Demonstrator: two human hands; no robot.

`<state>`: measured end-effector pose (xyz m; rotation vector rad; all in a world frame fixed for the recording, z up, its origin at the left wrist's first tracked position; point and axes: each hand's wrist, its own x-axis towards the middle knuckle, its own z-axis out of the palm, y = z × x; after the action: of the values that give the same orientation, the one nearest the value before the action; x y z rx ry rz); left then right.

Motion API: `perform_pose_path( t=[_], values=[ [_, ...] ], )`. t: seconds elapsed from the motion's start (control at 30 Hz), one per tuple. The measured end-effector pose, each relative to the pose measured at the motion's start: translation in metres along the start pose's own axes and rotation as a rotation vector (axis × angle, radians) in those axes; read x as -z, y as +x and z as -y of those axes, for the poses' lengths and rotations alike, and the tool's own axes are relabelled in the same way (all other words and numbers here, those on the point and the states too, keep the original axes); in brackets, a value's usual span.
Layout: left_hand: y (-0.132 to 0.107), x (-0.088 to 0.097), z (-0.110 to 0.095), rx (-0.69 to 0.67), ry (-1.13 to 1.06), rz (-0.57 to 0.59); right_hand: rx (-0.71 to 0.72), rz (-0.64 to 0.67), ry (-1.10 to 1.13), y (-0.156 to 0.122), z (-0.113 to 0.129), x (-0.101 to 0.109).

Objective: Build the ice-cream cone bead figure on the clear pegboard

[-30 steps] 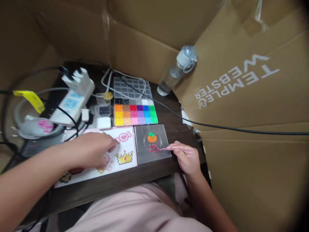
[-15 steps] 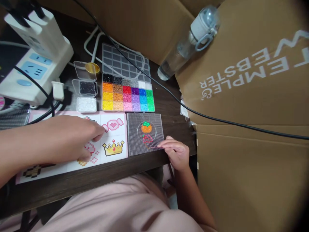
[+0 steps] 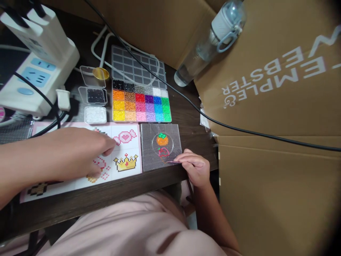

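Note:
My left hand (image 3: 80, 151) lies over a pattern sheet (image 3: 125, 145) printed with pixel pictures. Its thumb is apart from the fingers, and one fingertip points at the pink candy picture (image 3: 125, 137). Nothing shows in this hand. Between the thumb and fingers of my right hand (image 3: 196, 167) are thin pink tweezers (image 3: 176, 162), their tips low over a clear pegboard (image 3: 146, 158). On the board sit an orange fruit of beads (image 3: 162, 139) with a green top and, below it, a pink and red bead outline (image 3: 163, 153). Whether the tips hold a bead is too small to tell.
Behind the sheet stands an open bead box (image 3: 141, 105) with many colours. Small boxes of white beads (image 3: 95, 115) and black beads (image 3: 95, 96) are left of it. A power strip (image 3: 37, 78), a water bottle (image 3: 205, 49), a black cable (image 3: 186, 101) and cardboard (image 3: 266, 177) surround the table.
The view has shifted slightly. Both hands keep nearly the same place, and the tweezers' tips stay over the pegboard.

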<state>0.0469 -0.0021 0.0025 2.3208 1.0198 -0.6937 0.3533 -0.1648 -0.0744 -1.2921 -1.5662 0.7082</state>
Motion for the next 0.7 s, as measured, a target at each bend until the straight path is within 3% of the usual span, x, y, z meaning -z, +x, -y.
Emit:
perform_pose_path(
  t=[0.4,0.6,0.7],
  values=[
    [0.001,0.005,-0.003,0.015,0.086,0.097,-0.008,0.008,-0.044,0.001,0.0,0.0],
    [0.002,0.002,0.006,-0.062,0.08,0.084,-0.054,-0.062,-0.069,-0.001,0.004,0.002],
    [0.001,-0.001,0.012,-0.133,0.076,0.09,-0.091,-0.17,-0.074,-0.004,0.0,0.004]
  ],
)
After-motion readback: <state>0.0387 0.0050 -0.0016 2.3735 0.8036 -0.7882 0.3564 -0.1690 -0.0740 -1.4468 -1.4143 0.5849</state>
